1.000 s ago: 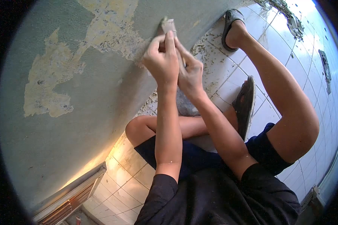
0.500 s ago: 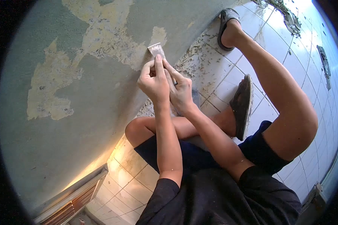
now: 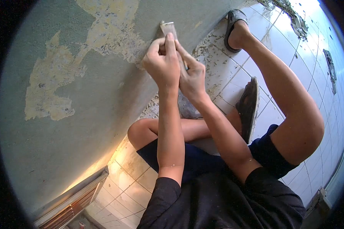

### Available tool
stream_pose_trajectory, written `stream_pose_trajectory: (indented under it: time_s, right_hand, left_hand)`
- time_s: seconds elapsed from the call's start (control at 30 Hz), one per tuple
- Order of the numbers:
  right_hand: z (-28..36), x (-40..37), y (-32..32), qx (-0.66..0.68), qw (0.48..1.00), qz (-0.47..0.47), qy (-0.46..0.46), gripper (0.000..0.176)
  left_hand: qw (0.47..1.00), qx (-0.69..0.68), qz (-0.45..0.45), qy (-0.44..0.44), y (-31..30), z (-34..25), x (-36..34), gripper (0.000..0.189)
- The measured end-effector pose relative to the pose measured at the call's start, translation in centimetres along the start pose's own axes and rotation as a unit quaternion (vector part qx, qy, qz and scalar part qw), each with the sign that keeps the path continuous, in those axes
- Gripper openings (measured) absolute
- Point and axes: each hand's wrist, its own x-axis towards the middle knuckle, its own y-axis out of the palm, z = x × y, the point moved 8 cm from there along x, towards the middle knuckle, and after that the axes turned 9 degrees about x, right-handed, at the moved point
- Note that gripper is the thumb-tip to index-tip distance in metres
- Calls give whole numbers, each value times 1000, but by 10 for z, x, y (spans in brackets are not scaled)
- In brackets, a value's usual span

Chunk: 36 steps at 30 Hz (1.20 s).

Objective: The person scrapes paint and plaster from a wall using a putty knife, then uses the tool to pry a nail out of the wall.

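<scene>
My left hand (image 3: 162, 63) and my right hand (image 3: 193, 76) are closed together around a scraper (image 3: 168, 29). Its flat metal blade points away from me, with the edge against the green-painted wall (image 3: 99, 91). A thumb lies along the back of the blade, and the handle is mostly hidden by my fingers. Pale bare patches (image 3: 112, 30) show on the wall left of the blade, and another patch (image 3: 51, 84) lies farther left.
White floor tiles (image 3: 273, 45) with scattered paint flakes (image 3: 214, 57) meet the wall. My sandalled feet rest on the tiles. A louvred frame (image 3: 74, 202) stands at the lower left. Larger scraps (image 3: 294, 19) lie at the upper right.
Both hands have moved up and slightly right along the wall with the scraper. The small pale patch formerly beyond the blade is now behind the hands and tool.
</scene>
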Motion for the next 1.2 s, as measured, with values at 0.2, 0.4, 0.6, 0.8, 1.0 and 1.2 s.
stream_pose_trajectory:
  time_s: [0.2,0.4,0.6,0.8,1.0,1.2]
  right_hand:
    - [2,-5,-6,-26,1000,-4,-7,36]
    - [-21,-45,5,-49,999,5,-8,36]
    - [-16,-38,9,-34,999,14,13,38]
    - [-1,-22,8,-63,997,4,-47,38]
    - [15,9,-2,-10,1000,8,-20,38]
    - [-6,-25,6,-30,999,12,-18,38]
  left_hand:
    - [1000,-13,-8,4,-1,-2,-7,32]
    - [998,7,-13,-66,-24,41,-39,30]
    - [998,32,-5,-45,-27,34,-27,29]
    - [1000,2,-22,12,-20,12,-14,27]
    - [1000,-24,-18,-3,1,-11,4,30]
    - [999,8,-50,-2,-23,11,-22,32]
